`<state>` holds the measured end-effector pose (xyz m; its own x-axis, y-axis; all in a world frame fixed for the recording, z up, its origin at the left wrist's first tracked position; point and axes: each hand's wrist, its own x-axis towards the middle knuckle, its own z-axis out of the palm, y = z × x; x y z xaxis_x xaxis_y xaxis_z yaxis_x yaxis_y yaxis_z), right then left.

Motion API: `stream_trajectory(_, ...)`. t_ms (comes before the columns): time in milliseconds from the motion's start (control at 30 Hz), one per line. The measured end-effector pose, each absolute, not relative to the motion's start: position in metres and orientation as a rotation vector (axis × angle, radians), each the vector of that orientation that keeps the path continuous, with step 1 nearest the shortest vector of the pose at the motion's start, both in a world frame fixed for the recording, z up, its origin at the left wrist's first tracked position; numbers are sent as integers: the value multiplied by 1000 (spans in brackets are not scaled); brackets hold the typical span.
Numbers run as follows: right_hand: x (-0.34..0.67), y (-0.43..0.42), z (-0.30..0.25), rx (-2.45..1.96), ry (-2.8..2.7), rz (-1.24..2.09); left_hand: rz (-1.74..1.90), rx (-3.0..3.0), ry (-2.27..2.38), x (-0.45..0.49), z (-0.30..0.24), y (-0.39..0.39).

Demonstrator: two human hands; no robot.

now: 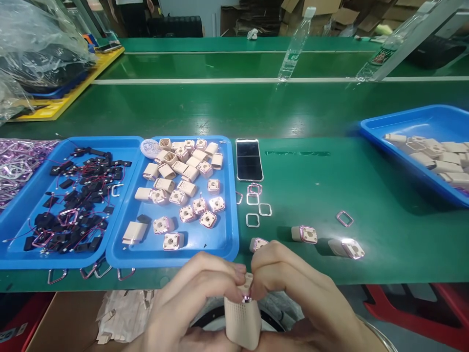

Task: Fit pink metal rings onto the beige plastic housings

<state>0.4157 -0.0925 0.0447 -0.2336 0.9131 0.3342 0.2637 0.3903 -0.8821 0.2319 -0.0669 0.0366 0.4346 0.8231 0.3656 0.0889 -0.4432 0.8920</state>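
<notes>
Between my two hands is a beige plastic housing (242,322), held upright at the table's front edge, with a perforated patch on its side. My left hand (198,293) grips it from the left, fingertips at the upper end. From the other side my right hand (296,281) pinches the same end. A shiny pink-metallic trim ring (246,297) shows at that end, partly hidden by my fingers. Just beyond my right knuckles lies another beige housing (258,244), partly covered. Two more ringed housings, one nearer (305,234) and one farther right (348,248), lie on the green table.
A blue tray (234,205) holds many beige housings. Left of it, another blue tray (10,256) carries black wired parts. Loose rings (252,220) lie by a phone (249,160). At right is a third blue tray (410,181); a plastic bottle (293,54) stands behind.
</notes>
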Motion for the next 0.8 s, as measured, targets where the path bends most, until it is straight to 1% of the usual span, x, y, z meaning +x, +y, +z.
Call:
stream_trajectory(100, 416, -93, 46, -1062, -1729, 895, 990, 1892, 726, 227, 41, -59)
stream_trajectory(367, 412, -91, 49, -1063, -1697, 892, 1095, 1863, 748, 230, 37, -58)
stream_trajectory(800, 413, -92, 41, -1030, -1690, 949, 1060, 1827, 730, 226, 24, -56)
